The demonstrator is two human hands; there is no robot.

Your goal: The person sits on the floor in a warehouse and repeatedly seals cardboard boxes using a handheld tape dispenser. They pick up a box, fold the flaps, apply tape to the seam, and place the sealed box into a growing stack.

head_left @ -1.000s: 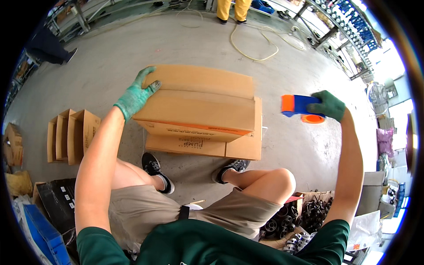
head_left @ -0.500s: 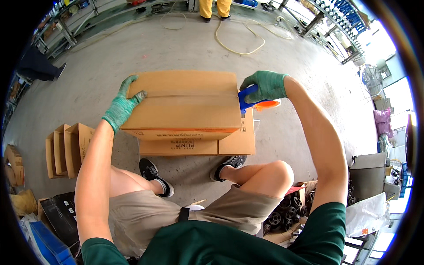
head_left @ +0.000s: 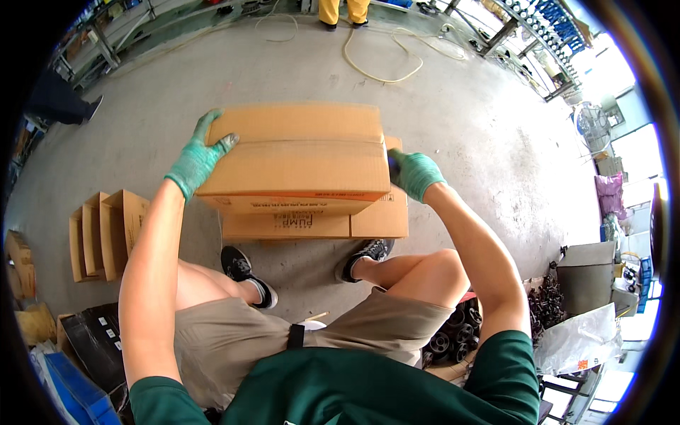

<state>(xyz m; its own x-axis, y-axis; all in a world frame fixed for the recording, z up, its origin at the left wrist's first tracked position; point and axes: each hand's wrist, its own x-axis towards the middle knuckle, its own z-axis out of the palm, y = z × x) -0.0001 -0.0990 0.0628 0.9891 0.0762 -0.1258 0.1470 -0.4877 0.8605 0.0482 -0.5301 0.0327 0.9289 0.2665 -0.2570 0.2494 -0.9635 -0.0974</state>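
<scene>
Gloved in green, my left hand (head_left: 199, 157) lies flat and open on the upper left corner of the cardboard box (head_left: 297, 157), fingers spread over the top flap and thumb along the seam. My right hand (head_left: 414, 173), gloved the same, is pressed to the box's right end; its fingers curl round something dark and mostly hidden by the box edge, and I cannot tell what that is or how firmly it is held. Working outward from myself, I see my green shirt (head_left: 340, 386) lowest in view, then khaki shorts (head_left: 283, 340) and bare knees, with my dark shoes (head_left: 241, 268) planted on the concrete floor (head_left: 482, 120) just below the boxes. The box I am handling sits on a second, flatter carton (head_left: 312, 224) that rests on the floor between my feet and juts out at the right. To my left a row of folded flat cartons (head_left: 106, 230) stands on edge, with a black case (head_left: 92, 340) and a blue crate (head_left: 67, 386) nearer me. To my right are dark metal parts (head_left: 453, 336) in a heap, a grey bin (head_left: 584, 273) and a clear plastic bag (head_left: 577, 336). Farther off a yellow hose (head_left: 379, 60) loops across the floor, and beyond it stands a person in yellow trousers (head_left: 343, 10).
</scene>
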